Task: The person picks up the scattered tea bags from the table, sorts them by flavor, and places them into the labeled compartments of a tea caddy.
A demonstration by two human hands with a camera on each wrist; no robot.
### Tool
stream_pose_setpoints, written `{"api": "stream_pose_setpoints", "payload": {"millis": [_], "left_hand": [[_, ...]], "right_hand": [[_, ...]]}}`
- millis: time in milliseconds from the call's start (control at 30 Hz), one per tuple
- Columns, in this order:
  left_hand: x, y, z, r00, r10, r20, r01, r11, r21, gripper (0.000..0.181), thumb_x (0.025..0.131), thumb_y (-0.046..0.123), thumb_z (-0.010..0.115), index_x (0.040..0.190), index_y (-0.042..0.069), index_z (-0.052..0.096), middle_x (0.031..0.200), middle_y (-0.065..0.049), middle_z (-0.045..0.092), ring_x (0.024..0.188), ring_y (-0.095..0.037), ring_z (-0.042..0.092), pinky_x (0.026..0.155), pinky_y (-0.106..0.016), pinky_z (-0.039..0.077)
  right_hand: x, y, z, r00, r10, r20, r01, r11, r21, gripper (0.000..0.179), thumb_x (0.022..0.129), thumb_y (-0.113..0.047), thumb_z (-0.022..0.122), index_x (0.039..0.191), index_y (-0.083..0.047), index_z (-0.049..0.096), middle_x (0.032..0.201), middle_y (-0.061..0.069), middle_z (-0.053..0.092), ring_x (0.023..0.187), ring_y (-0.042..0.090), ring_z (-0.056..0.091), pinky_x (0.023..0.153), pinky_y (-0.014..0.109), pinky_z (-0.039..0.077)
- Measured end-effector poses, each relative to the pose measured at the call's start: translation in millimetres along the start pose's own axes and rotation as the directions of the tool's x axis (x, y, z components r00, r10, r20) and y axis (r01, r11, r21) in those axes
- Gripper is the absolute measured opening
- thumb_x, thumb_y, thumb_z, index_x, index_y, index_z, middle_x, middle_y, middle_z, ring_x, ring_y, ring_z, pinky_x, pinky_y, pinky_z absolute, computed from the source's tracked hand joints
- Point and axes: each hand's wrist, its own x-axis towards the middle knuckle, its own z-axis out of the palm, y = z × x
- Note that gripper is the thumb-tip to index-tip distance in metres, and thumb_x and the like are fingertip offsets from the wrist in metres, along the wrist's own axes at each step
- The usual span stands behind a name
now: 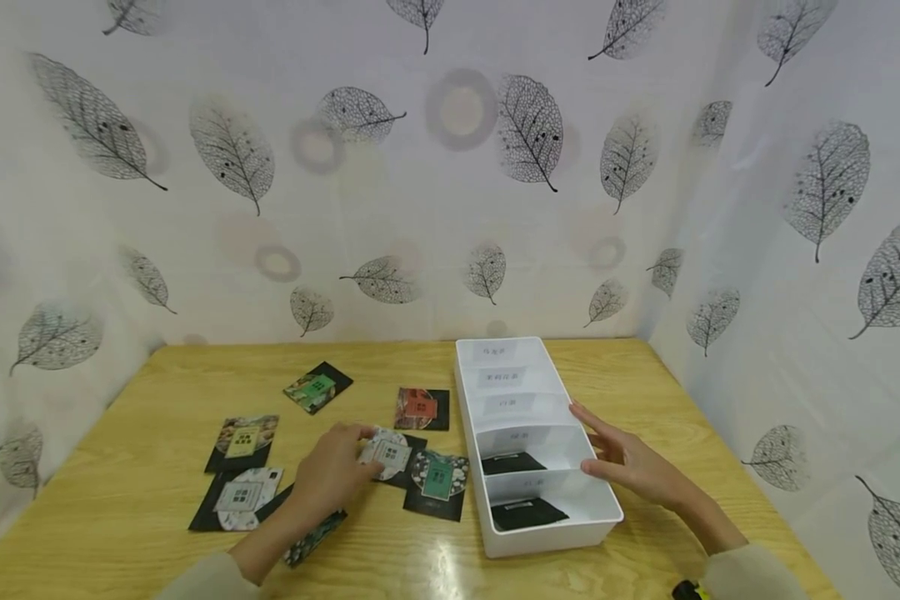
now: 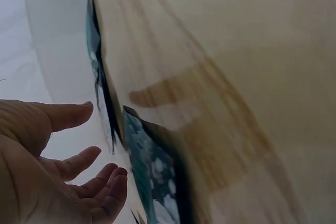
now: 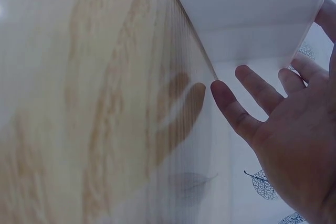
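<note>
In the head view my left hand hovers over a flat printed packet with a white label, thumb and fingers spread at its left side. The left wrist view shows those fingers loosely bent with nothing between them, close to a green-and-dark packet. A green-labelled packet overlaps the white-labelled one. My right hand rests fingertips at the right side of a white compartment box, its fingers extended. Two front compartments hold dark packets; paper labels mark the dividers.
Other packets lie across the left of the wooden table: a red one, a green one, a yellow-labelled one and a white-labelled one. Another sits partly under my left forearm. A black object is by the right sleeve.
</note>
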Motion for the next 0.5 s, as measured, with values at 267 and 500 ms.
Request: {"api": "stream_pose_setpoints", "payload": {"millis": [267, 500], "left_hand": [[5.3, -3.2, 11.0, 1.0, 0.008, -0.01, -0.007, 0.996, 0.085, 0.047, 0.08, 0.035, 0.09, 0.116, 0.009, 0.073, 0.113, -0.013, 0.062, 0.101, -0.031, 0.06, 0.07, -0.051, 0.055], [11.5, -5.6, 14.0, 0.999, 0.028, -0.023, -0.025, 0.989, 0.147, 0.052, 0.08, 0.039, 0.09, 0.12, 0.01, 0.071, 0.115, -0.016, 0.061, 0.105, -0.034, 0.059, 0.074, -0.053, 0.055]], "right_hand": [[-0.3, 0.1, 0.1, 1.0, -0.007, 0.002, 0.007, 1.0, 0.008, 0.076, 0.103, -0.006, 0.061, 0.165, -0.005, 0.017, 0.169, 0.026, 0.005, 0.141, 0.058, 0.03, 0.097, 0.025, 0.051], [-0.6, -0.4, 0.4, 1.0, 0.005, 0.001, -0.005, 1.0, 0.009, 0.076, 0.103, -0.007, 0.061, 0.166, -0.007, 0.018, 0.169, 0.024, 0.006, 0.141, 0.058, 0.03, 0.097, 0.024, 0.051]]}}
